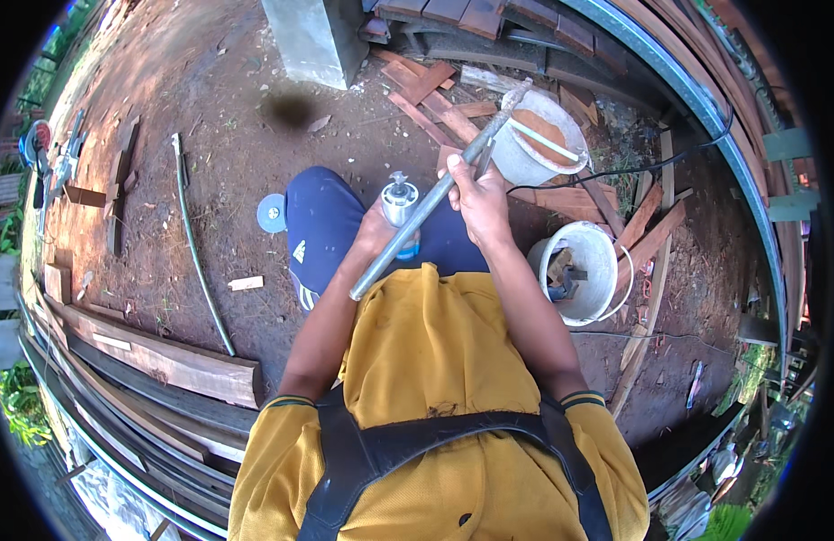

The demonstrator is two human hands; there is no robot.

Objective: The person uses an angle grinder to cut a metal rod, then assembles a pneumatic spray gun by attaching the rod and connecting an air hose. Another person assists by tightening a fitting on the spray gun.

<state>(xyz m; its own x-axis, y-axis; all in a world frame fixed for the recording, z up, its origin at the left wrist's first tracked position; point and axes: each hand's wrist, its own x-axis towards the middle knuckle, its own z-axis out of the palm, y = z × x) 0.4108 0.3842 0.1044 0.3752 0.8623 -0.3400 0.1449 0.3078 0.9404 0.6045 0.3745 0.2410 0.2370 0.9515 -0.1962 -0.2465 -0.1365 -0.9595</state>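
Right hand (482, 206), grey pipe (406, 236) in grip, slanting

Daylight is strongest left of the grey concrete pillar (313, 45), bleaching the brown earth ground (155, 90) pale; right of the pillar, stacked brown wooden planks (476, 18) sit in dim shade; just below it, a dark smudge (293, 109) is soft and out of focus; farther below, the round grey metal pipe (412, 226) shows a dull sheen; well right of the pillar, a long bluish metal rail (650, 52) bends toward the black rim.

Buckets (603, 290) and planks (421, 121) on dirt ground (228, 162).
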